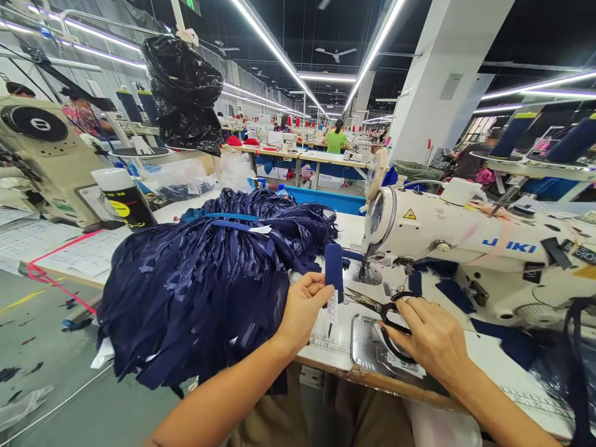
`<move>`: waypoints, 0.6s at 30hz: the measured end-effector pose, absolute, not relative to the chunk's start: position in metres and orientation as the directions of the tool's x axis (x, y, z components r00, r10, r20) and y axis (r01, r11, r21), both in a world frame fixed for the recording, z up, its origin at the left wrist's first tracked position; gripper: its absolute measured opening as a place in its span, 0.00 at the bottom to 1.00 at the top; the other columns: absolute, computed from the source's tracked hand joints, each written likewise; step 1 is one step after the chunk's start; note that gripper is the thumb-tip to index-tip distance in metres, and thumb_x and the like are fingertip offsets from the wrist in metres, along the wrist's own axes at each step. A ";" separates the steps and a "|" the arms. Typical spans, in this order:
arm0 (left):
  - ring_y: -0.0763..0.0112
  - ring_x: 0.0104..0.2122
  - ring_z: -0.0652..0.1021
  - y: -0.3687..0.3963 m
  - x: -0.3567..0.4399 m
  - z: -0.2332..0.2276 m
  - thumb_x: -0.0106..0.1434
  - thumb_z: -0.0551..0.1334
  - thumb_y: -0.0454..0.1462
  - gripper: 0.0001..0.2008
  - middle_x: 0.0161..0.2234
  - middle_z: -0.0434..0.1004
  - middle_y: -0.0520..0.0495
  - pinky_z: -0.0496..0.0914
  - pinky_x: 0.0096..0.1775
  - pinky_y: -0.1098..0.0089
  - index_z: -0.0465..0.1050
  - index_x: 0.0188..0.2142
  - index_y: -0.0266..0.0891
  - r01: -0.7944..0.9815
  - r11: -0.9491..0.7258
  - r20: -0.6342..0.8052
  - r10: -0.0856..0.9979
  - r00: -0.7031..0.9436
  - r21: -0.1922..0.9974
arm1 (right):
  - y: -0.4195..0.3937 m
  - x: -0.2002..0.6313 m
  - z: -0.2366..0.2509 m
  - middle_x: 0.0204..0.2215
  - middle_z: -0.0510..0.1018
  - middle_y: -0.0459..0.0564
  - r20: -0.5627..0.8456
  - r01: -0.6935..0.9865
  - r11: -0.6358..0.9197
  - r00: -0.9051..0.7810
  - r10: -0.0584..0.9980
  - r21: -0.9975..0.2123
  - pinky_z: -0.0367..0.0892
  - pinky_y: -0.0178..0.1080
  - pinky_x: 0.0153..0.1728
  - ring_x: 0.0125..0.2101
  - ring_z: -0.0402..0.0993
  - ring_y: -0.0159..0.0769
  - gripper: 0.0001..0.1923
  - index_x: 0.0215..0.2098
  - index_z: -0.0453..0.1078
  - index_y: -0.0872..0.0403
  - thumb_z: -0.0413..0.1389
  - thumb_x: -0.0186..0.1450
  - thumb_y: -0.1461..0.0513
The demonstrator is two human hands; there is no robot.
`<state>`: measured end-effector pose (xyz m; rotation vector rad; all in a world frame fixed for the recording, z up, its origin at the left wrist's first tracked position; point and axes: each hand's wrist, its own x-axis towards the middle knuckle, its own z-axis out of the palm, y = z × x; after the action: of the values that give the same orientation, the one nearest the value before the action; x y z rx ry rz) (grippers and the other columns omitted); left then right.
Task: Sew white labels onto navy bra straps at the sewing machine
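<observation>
White sewing table (335,340) – navy strap heap (205,279), Juki sewing machine (465,239), navy offcuts (512,341)

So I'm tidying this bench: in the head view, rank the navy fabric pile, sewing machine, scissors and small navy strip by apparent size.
1. navy fabric pile and sewing machine: look alike, unsure
2. scissors
3. small navy strip, held by the left hand

left hand (302,308): pinches navy fabric piece (334,271) | right hand (431,338): holds scissors (378,308)

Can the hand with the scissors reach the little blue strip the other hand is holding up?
Probably yes. The right hand and its scissors sit just beside the blue strip, with nothing between them.
</observation>
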<state>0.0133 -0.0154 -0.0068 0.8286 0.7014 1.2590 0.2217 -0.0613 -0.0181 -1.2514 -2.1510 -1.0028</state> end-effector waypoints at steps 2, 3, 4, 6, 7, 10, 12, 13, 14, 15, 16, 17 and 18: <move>0.80 0.19 0.68 -0.015 0.014 -0.008 0.43 0.67 0.35 0.12 0.18 0.71 0.54 0.62 0.25 0.78 0.67 0.27 0.35 -0.515 0.100 -0.009 0.984 0.176 0.852 | -0.060 0.221 -0.018 0.25 0.71 0.52 0.681 0.871 0.319 -0.490 0.544 0.372 0.56 0.37 0.28 0.25 0.63 0.34 0.15 0.31 0.66 0.58 0.48 0.62 0.54; 0.80 0.19 0.68 -0.015 0.014 -0.008 0.43 0.67 0.35 0.12 0.18 0.71 0.55 0.61 0.25 0.78 0.67 0.27 0.35 -0.508 0.096 -0.007 0.985 0.174 0.856 | -0.059 0.221 -0.019 0.24 0.71 0.52 0.681 0.871 0.320 -0.492 0.543 0.373 0.56 0.37 0.28 0.24 0.63 0.34 0.15 0.31 0.66 0.58 0.48 0.63 0.54; 0.80 0.18 0.68 -0.015 0.014 -0.009 0.43 0.67 0.36 0.12 0.18 0.71 0.55 0.61 0.24 0.78 0.67 0.27 0.35 -0.502 0.093 -0.006 0.985 0.172 0.860 | -0.058 0.221 -0.018 0.24 0.71 0.51 0.685 0.870 0.323 -0.493 0.537 0.373 0.55 0.36 0.28 0.24 0.62 0.33 0.15 0.30 0.66 0.58 0.48 0.63 0.54; 0.80 0.19 0.69 -0.014 0.014 -0.008 0.43 0.67 0.36 0.13 0.18 0.71 0.55 0.62 0.25 0.77 0.67 0.28 0.35 -0.492 0.092 -0.004 0.984 0.178 0.866 | -0.058 0.220 -0.018 0.22 0.70 0.50 0.699 0.864 0.341 -0.501 0.510 0.371 0.54 0.36 0.26 0.22 0.61 0.32 0.13 0.28 0.65 0.58 0.48 0.63 0.56; 0.79 0.19 0.69 -0.014 0.014 -0.008 0.43 0.67 0.37 0.13 0.19 0.71 0.54 0.62 0.25 0.77 0.67 0.28 0.35 -0.488 0.090 -0.003 0.984 0.177 0.868 | -0.059 0.219 -0.017 0.21 0.69 0.49 0.703 0.851 0.372 -0.518 0.486 0.370 0.53 0.36 0.25 0.21 0.60 0.31 0.13 0.28 0.65 0.58 0.48 0.63 0.57; 0.80 0.20 0.69 -0.014 0.013 -0.008 0.43 0.67 0.37 0.14 0.20 0.72 0.53 0.62 0.26 0.78 0.67 0.28 0.34 -0.475 0.078 0.001 0.986 0.164 0.877 | -0.065 0.216 -0.015 0.19 0.67 0.49 0.649 0.729 0.580 -0.645 0.404 0.364 0.51 0.37 0.24 0.20 0.59 0.31 0.14 0.28 0.65 0.59 0.45 0.65 0.59; 0.80 0.19 0.69 -0.013 0.013 -0.008 0.43 0.68 0.37 0.14 0.19 0.72 0.54 0.61 0.25 0.78 0.66 0.28 0.34 -0.462 0.073 -0.001 0.988 0.155 0.884 | -0.070 0.215 -0.014 0.18 0.65 0.48 0.603 0.629 0.701 -0.715 0.354 0.336 0.50 0.37 0.23 0.20 0.58 0.32 0.15 0.27 0.64 0.58 0.42 0.66 0.59; 0.80 0.19 0.69 -0.013 0.013 -0.009 0.43 0.68 0.38 0.15 0.19 0.71 0.54 0.61 0.24 0.78 0.66 0.28 0.34 -0.458 0.075 -0.003 0.988 0.156 0.886 | -0.071 0.214 -0.013 0.18 0.65 0.48 0.596 0.618 0.718 -0.720 0.355 0.319 0.49 0.37 0.23 0.20 0.58 0.32 0.16 0.27 0.64 0.58 0.42 0.66 0.59; 0.79 0.19 0.69 -0.013 0.014 -0.009 0.43 0.68 0.38 0.15 0.19 0.71 0.54 0.61 0.25 0.78 0.66 0.28 0.34 -0.456 0.078 -0.005 0.987 0.159 0.886 | -0.072 0.214 -0.012 0.18 0.66 0.49 0.604 0.640 0.705 -0.703 0.376 0.306 0.50 0.37 0.23 0.20 0.58 0.33 0.15 0.27 0.64 0.58 0.43 0.65 0.59; 0.79 0.19 0.69 -0.013 0.014 -0.010 0.43 0.68 0.38 0.15 0.19 0.71 0.54 0.61 0.25 0.77 0.66 0.29 0.35 -0.458 0.078 -0.005 0.987 0.158 0.885 | -0.072 0.215 -0.012 0.19 0.66 0.50 0.623 0.685 0.664 -0.668 0.408 0.299 0.51 0.37 0.24 0.21 0.59 0.33 0.14 0.28 0.64 0.59 0.45 0.65 0.59; 0.79 0.19 0.69 -0.013 0.015 -0.011 0.43 0.67 0.38 0.15 0.19 0.71 0.55 0.61 0.25 0.77 0.66 0.29 0.35 -0.461 0.079 -0.006 0.987 0.158 0.884 | -0.071 0.217 -0.012 0.21 0.68 0.51 0.644 0.738 0.605 -0.624 0.443 0.299 0.52 0.38 0.25 0.23 0.60 0.34 0.13 0.28 0.65 0.59 0.46 0.64 0.58; 0.79 0.19 0.69 -0.013 0.015 -0.011 0.43 0.67 0.38 0.15 0.19 0.71 0.54 0.61 0.25 0.77 0.66 0.29 0.35 -0.463 0.081 -0.006 0.987 0.161 0.883 | -0.069 0.219 -0.012 0.22 0.68 0.52 0.661 0.785 0.541 -0.581 0.474 0.303 0.53 0.38 0.26 0.24 0.60 0.35 0.13 0.29 0.65 0.60 0.47 0.63 0.57; 0.79 0.19 0.69 -0.014 0.016 -0.012 0.44 0.67 0.38 0.15 0.19 0.71 0.54 0.61 0.25 0.77 0.66 0.29 0.35 -0.464 0.084 -0.007 0.986 0.164 0.882 | -0.068 0.221 -0.013 0.23 0.69 0.52 0.676 0.820 0.482 -0.546 0.495 0.310 0.54 0.38 0.27 0.25 0.61 0.35 0.13 0.30 0.66 0.60 0.48 0.63 0.57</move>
<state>0.0156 -0.0135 -0.0116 0.8841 0.7589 1.2541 0.2211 -0.0676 -0.0131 -1.0854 -2.2262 -0.8528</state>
